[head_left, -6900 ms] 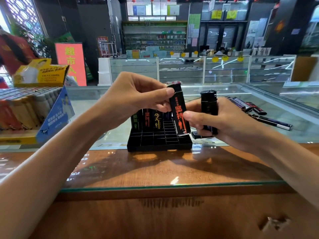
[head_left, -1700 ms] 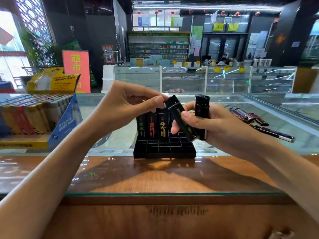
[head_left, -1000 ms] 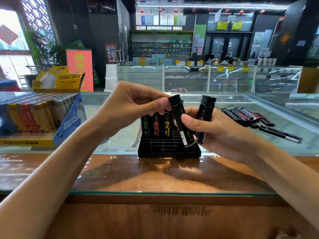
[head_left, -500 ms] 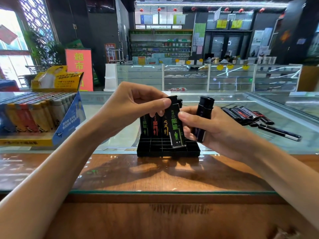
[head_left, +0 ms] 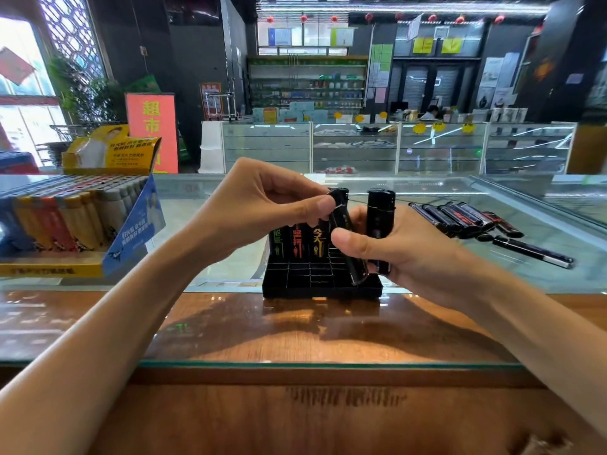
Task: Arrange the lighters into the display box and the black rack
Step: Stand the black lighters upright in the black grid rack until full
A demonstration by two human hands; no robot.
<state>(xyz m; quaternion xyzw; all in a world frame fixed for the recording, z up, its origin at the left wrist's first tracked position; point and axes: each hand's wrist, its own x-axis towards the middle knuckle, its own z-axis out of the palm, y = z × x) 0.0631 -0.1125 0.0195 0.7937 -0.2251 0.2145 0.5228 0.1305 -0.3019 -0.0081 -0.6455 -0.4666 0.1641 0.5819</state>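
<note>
One tilted lighter [head_left: 341, 216] is pinched by left hand [head_left: 262, 205] and right hand [head_left: 410, 254], seemingly clasping an obscured upright lighter [head_left: 380, 211].

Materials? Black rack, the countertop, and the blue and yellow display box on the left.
The black rack looks like moulded plastic with a matte finish: thin grid walls, uniform black. The countertop is a clear glass sheet over glossy wood: greenish edge, reflections, grain beneath. The display box is probably printed cardboard: flat printed panels and a folded header flap.
</note>
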